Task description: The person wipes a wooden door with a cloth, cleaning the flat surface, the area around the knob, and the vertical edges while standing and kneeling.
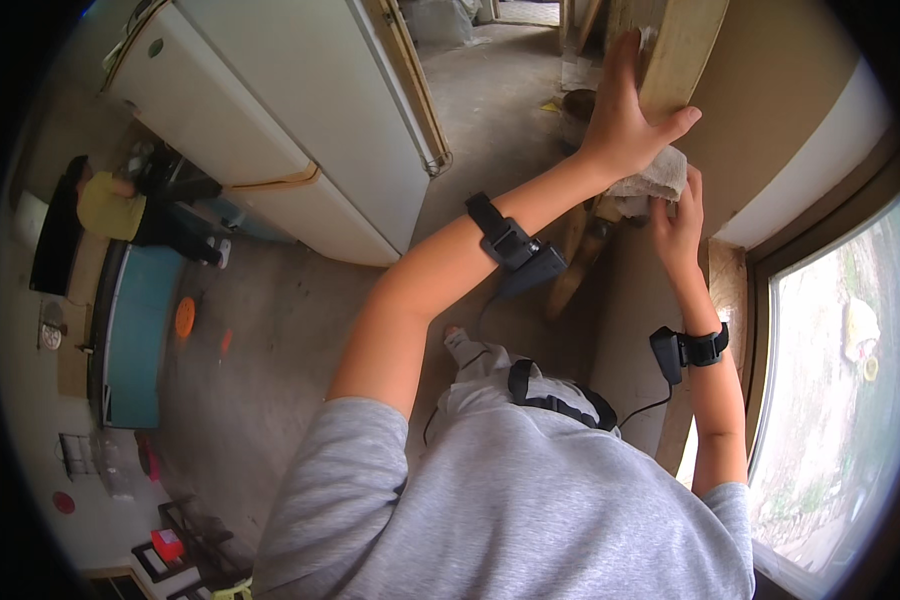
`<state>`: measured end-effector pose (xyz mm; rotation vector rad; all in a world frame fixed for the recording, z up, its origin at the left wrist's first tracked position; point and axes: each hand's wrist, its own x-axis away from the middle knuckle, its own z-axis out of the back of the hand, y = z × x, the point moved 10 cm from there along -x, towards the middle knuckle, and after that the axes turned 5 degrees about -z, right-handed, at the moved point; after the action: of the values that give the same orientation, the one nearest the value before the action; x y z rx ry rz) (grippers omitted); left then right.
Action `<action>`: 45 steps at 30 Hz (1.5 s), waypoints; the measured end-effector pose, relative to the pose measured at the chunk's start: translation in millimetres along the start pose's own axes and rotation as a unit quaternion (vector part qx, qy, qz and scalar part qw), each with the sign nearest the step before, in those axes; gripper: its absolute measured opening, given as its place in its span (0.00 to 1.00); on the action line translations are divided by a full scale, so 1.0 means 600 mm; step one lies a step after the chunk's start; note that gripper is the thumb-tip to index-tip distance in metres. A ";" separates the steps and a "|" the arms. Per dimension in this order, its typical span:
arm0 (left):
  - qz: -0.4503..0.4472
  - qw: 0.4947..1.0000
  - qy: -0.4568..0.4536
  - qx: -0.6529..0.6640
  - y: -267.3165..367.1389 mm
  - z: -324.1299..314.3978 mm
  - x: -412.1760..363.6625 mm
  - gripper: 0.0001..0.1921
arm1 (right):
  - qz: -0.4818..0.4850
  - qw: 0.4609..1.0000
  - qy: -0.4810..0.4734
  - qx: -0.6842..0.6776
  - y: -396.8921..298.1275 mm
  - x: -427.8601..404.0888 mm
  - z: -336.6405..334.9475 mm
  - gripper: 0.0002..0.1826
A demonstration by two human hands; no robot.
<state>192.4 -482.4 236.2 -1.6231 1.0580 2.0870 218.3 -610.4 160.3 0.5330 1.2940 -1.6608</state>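
My left hand (626,120) reaches up to a pale wooden board (682,60) near the top of the view. Its fingers lie along the board's left side, and the thumb sticks out across the lower end. Just beneath that wrist is a crumpled greyish cloth (656,176). My right hand (679,221) pinches the cloth from its lower right, with some fingertips hidden behind the fabric. Both forearms wear black straps with small devices, the left one (521,244) and the right one (686,352).
Close on my right are a wall and a bright framed window (832,375). A white refrigerator (270,127) stands to the left. Further left, another person (112,202) is at a counter with teal cabinets (146,337). An orange stool (185,318) stands on the concrete floor. A dark pot (577,109) sits beyond my hands.
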 end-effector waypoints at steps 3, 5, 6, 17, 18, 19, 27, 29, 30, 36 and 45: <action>0.032 0.999 0.009 0.009 -0.014 0.021 -0.004 0.45 | -0.017 0.994 -0.067 -0.083 0.016 -0.007 -0.027 0.18; 0.009 0.999 0.025 -0.024 -0.009 0.043 -0.005 0.41 | -0.042 0.983 -0.104 -0.142 0.043 -0.012 -0.040 0.16; 0.023 0.999 0.033 -0.023 -0.015 0.053 -0.002 0.39 | -0.058 0.977 -0.116 -0.167 0.061 -0.014 -0.042 0.15; 0.115 0.987 0.111 -0.003 -0.069 0.113 0.020 0.30 | -0.365 0.855 -0.359 -0.083 0.213 0.111 -0.192 0.19; 0.088 0.990 0.112 -0.014 -0.065 0.118 0.016 0.30 | -0.280 0.906 -0.308 -0.085 0.195 0.097 -0.200 0.17; 0.089 0.989 0.114 0.008 -0.068 0.120 0.018 0.30 | -0.292 0.908 -0.284 -0.100 0.204 0.104 -0.206 0.18; 0.101 0.988 0.097 -0.060 -0.062 0.140 0.016 0.29 | -0.408 0.866 -0.227 -0.179 0.265 0.107 -0.228 0.15; 0.078 0.990 0.097 -0.072 -0.057 0.140 0.016 0.21 | -0.444 0.842 -0.242 -0.188 0.276 0.101 -0.231 0.14; 0.079 0.989 0.101 -0.071 -0.061 0.141 0.017 0.21 | -0.489 0.827 -0.184 -0.209 0.293 0.102 -0.217 0.14; 0.074 0.991 0.088 -0.075 -0.072 0.123 0.024 0.28 | -0.424 0.826 -0.157 -0.337 0.273 0.090 -0.208 0.11; 0.099 0.989 0.077 -0.078 -0.062 0.116 0.026 0.26 | -0.467 0.864 -0.116 -0.149 0.284 0.113 -0.174 0.15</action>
<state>161.2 -411.2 214.4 -1.8476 1.1757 2.2510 312.5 -543.5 -16.5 -0.5853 1.7052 -2.1156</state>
